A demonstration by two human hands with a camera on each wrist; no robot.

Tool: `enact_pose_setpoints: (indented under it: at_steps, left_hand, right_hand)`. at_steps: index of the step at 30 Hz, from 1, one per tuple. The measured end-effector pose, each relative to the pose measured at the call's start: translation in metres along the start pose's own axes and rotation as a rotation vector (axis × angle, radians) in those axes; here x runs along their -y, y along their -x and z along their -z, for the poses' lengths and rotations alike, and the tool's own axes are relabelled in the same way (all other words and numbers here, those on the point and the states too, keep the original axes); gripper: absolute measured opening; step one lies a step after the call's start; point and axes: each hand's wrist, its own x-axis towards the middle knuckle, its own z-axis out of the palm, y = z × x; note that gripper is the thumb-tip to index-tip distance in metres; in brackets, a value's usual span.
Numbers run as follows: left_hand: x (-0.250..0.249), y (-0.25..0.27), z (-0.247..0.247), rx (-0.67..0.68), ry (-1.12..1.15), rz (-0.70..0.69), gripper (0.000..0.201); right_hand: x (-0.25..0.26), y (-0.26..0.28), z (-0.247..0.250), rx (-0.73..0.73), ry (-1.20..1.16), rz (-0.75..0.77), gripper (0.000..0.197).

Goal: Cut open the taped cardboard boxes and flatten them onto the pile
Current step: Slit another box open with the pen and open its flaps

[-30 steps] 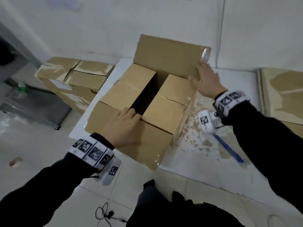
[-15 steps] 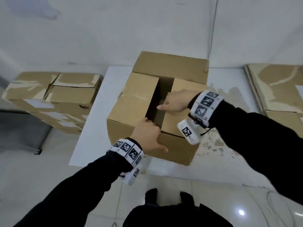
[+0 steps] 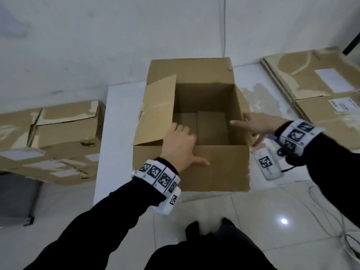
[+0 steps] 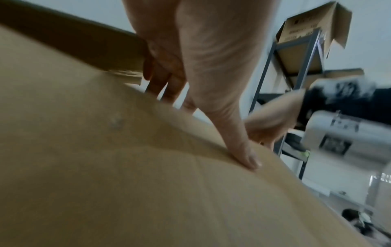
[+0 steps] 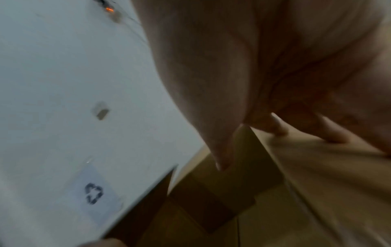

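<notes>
An open brown cardboard box [image 3: 212, 168] stands on the white table [image 3: 116, 114]. Its inside shows down to the bottom flaps. The left flap [image 3: 155, 114] stands tilted up and the far flap is upright. My left hand [image 3: 181, 147] grips the near rim, fingers hooked inside and thumb [image 4: 245, 155] pressed flat on the outer cardboard. My right hand [image 3: 259, 123] is at the right wall with straight fingers; its fingertips [image 5: 279, 130] touch the cardboard and one finger points over the opening. Flattened boxes form the pile [image 3: 321, 90] at the right.
Taped boxes [image 3: 58, 137] are stacked to the left of the table. A blue tool [image 3: 271, 137] lies on the table, mostly hidden by my right wrist. Cables [image 3: 331, 221] trail on the tiled floor at the right. A metal shelf [image 4: 296, 66] holds more boxes.
The top flaps that covered the box have swung open, so its inside now shows. My right hand went from the far flap to the middle gap and then to the right wall.
</notes>
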Motion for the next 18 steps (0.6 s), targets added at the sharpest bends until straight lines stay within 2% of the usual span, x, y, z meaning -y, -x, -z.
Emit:
enact_pose_setpoints:
  at_steps: [2, 4, 5, 6, 8, 10, 11, 12, 14, 16, 18]
  left_hand:
    - [0.028, 0.013, 0.011, -0.176, 0.006, 0.068, 0.067]
    - [0.066, 0.027, 0.015, -0.317, 0.026, 0.206, 0.051]
    - [0.084, 0.034, 0.014, -0.313, 0.042, 0.298, 0.049]
    - [0.102, 0.039, 0.009, -0.245, 0.089, 0.383, 0.051]
    - [0.137, 0.04, -0.011, -0.008, 0.305, 0.464, 0.062]
    - [0.159, 0.033, -0.021, 0.186, 0.488, 0.414, 0.075]
    - [0.165, 0.028, -0.02, 0.201, 0.514, 0.377, 0.077]
    - [0.166, 0.021, -0.012, 0.157, 0.504, 0.35, 0.072]
    - [0.162, 0.005, 0.013, -0.03, 0.512, 0.27, 0.06]
    - [0.137, -0.011, 0.051, -0.248, 0.614, 0.116, 0.065]
    - [0.103, -0.031, 0.08, -0.422, 0.713, -0.059, 0.073]
  right_hand:
    - [0.003, -0.009, -0.012, -0.043, -0.127, 0.005, 0.064]
    - [0.0, -0.017, -0.016, -0.065, -0.192, 0.034, 0.043]
    - [-0.003, -0.019, -0.016, -0.053, -0.237, 0.046, 0.036]
    - [-0.008, -0.018, -0.015, -0.033, -0.291, 0.06, 0.034]
    - [-0.014, -0.016, -0.016, -0.038, -0.4, 0.086, 0.03]
    - [-0.015, -0.006, -0.017, -0.125, -0.496, 0.122, 0.027]
    - [-0.016, -0.004, -0.018, -0.196, -0.532, 0.143, 0.028]
    - [-0.016, -0.005, -0.019, -0.288, -0.56, 0.176, 0.032]
    - [-0.015, -0.009, -0.026, -0.509, -0.578, 0.266, 0.051]
    - [-0.009, -0.014, -0.047, -0.705, -0.599, 0.348, 0.068]
    - [0.004, -0.019, -0.079, -0.797, -0.676, 0.339, 0.077]
